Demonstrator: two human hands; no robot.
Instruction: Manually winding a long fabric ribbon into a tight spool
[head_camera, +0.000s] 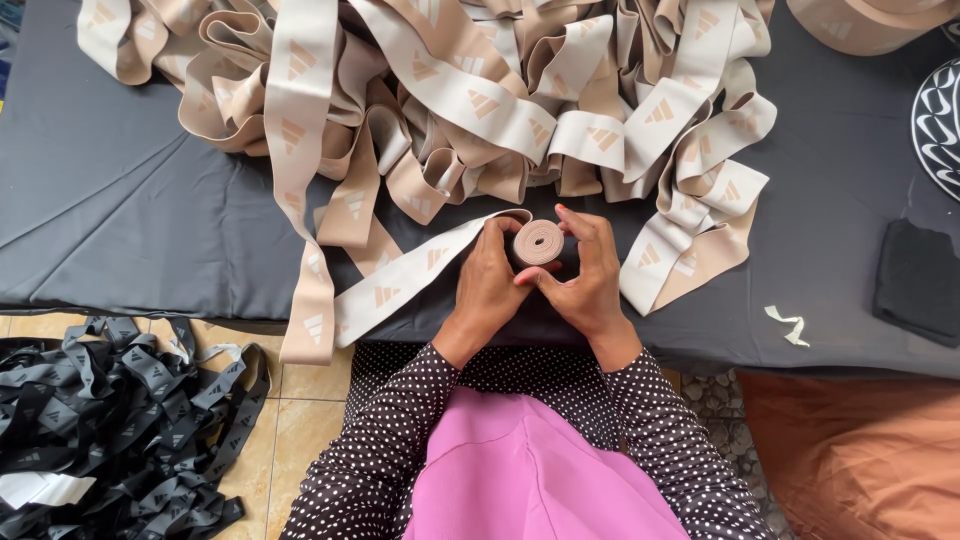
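Counted one small tight roll of beige elastic band (538, 242), pinched between both hands at table's near edge. Left hand (492, 282) closed round roll's 9 o'clock side; right hand (585, 275) closed on its 3 o'clock side, fingertips on top. Fed by loose tail running off toward 8 o'clock. One big tangled heap of beige patterned elastic (470, 90) at 12 o'clock, on one dark grey cloth-covered table (120, 220). One heap of black elastic strips (110, 430) on tiled floor at 8 o'clock. One folded black cloth (918, 282) at 3 o'clock. One small white scrap (788, 325) near it. No containers seen.
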